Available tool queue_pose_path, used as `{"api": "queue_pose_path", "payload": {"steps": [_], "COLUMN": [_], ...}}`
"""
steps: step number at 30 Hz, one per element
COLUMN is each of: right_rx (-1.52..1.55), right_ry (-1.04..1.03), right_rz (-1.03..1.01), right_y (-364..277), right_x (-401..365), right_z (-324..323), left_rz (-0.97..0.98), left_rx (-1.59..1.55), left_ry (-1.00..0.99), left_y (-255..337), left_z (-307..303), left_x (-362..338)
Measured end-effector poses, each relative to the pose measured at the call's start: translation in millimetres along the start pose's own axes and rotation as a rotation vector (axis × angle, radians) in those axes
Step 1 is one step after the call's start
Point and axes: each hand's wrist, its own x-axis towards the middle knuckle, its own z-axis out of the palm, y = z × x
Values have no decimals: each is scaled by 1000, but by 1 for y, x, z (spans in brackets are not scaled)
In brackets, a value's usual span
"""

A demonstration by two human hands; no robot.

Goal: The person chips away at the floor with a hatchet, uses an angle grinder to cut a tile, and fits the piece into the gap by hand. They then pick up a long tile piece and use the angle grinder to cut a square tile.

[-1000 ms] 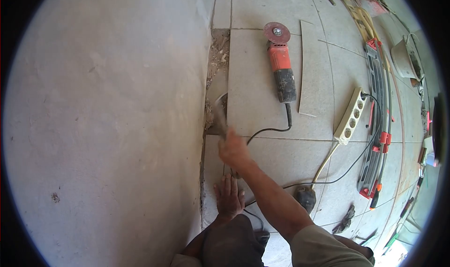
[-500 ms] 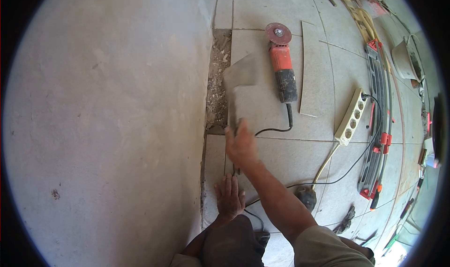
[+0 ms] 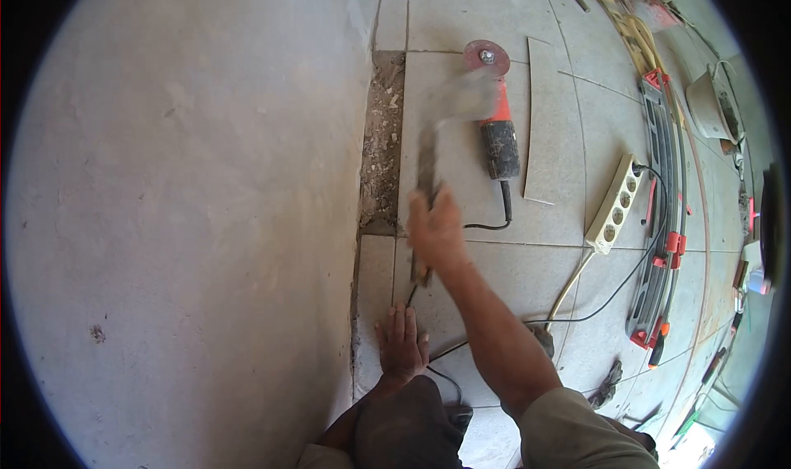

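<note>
My right hand (image 3: 437,226) is wrapped around the handle of a long tool (image 3: 427,160) with a broad grey head, smeared by motion. Its head sticks out to the right and overlaps the angle grinder (image 3: 499,143) in this view. To the left of the tool lies a narrow gap (image 3: 382,139) in the floor tiles, filled with rubble and running along the wall. My left hand (image 3: 402,345) rests flat on the floor, fingers stretched out, close below the handle's end. A black cord (image 3: 445,374) passes beside it.
A plastered wall (image 3: 189,222) rises on the left. Right of the grinder lies a cut tile strip (image 3: 540,123). Farther right are a power strip (image 3: 614,213) with a plugged-in cord and a tile cutter (image 3: 659,222). A bucket (image 3: 710,106) stands at the far right.
My right hand has moved slightly up and right, swinging the tool's head away from the gap and over toward the grinder. My left hand has stayed in place.
</note>
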Motion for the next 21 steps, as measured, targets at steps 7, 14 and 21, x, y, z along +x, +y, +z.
{"api": "queue_pose_path", "payload": {"steps": [7, 14, 21], "right_rx": [-144, -16, -288], "right_ry": [-491, -51, -613], "right_rz": [149, 16, 178], "right_y": [18, -40, 37], "right_x": [-29, -6, -10], "right_z": [-29, -32, -26], "left_rz": [4, 13, -36], "left_rx": [-18, -6, -25], "left_ry": [-15, 10, -37], "left_y": [0, 0, 2], "left_z": [-1, -2, 3], "left_x": [-3, 1, -5]}}
